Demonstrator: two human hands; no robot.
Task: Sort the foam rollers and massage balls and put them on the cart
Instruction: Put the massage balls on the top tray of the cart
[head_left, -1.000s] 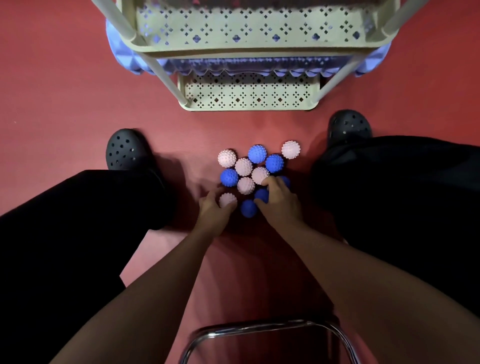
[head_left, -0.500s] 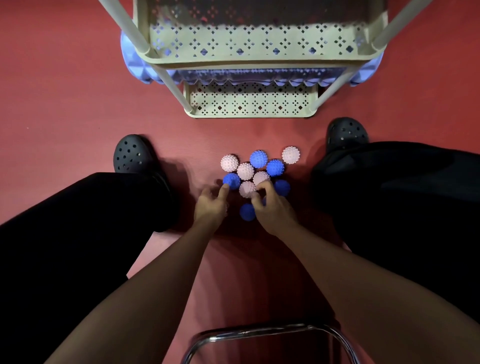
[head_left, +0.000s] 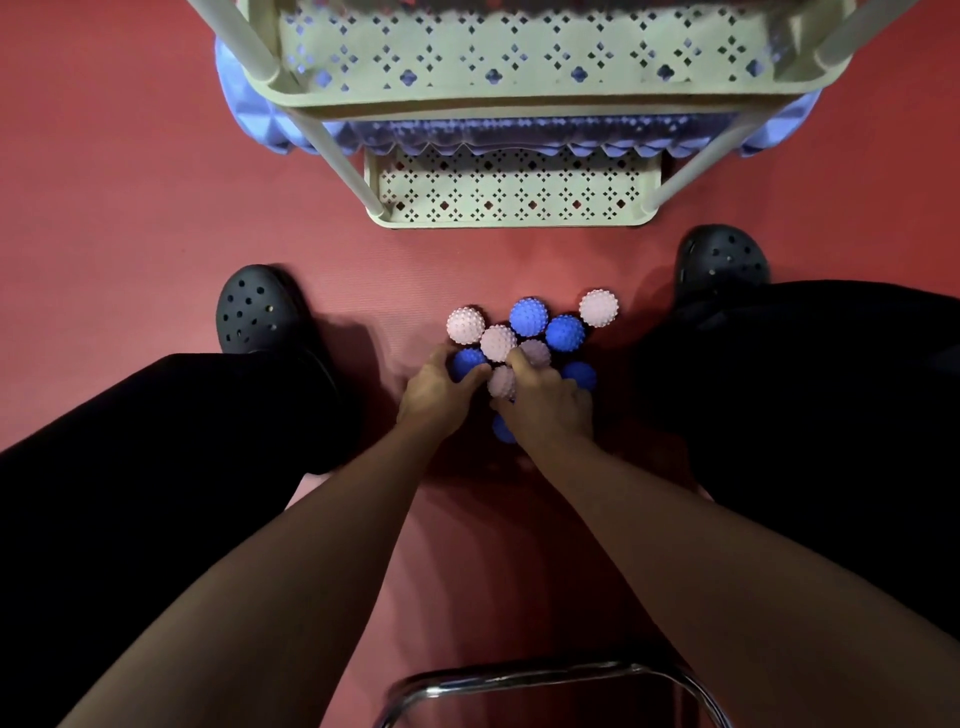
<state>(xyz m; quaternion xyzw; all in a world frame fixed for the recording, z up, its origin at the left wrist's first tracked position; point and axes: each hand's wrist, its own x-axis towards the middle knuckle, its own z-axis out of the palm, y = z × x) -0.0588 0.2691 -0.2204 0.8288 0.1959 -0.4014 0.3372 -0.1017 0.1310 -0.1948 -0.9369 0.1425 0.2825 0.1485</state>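
Floor (head_left: 130, 182): red mat under me.
Cart (head_left: 514, 197): cream, ahead of my feet; blue foam rollers (head_left: 249, 111) on its middle shelf.
Massage balls (head_left: 597, 307): pink and blue, clustered on the floor between my shoes.
My left hand (head_left: 434, 397): fingers curled round a blue ball (head_left: 466, 362).
My right hand (head_left: 550, 400): fingers curled over a pink ball (head_left: 537, 351); whether I'm gripping it, I cannot tell.

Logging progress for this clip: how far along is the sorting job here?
Done: blue foam rollers already lie on the cart's middle shelf. In hand: the left hand grips a blue ball; the right hand reaches among the pink balls. Left: all the balls are on the floor, mixed by colour.
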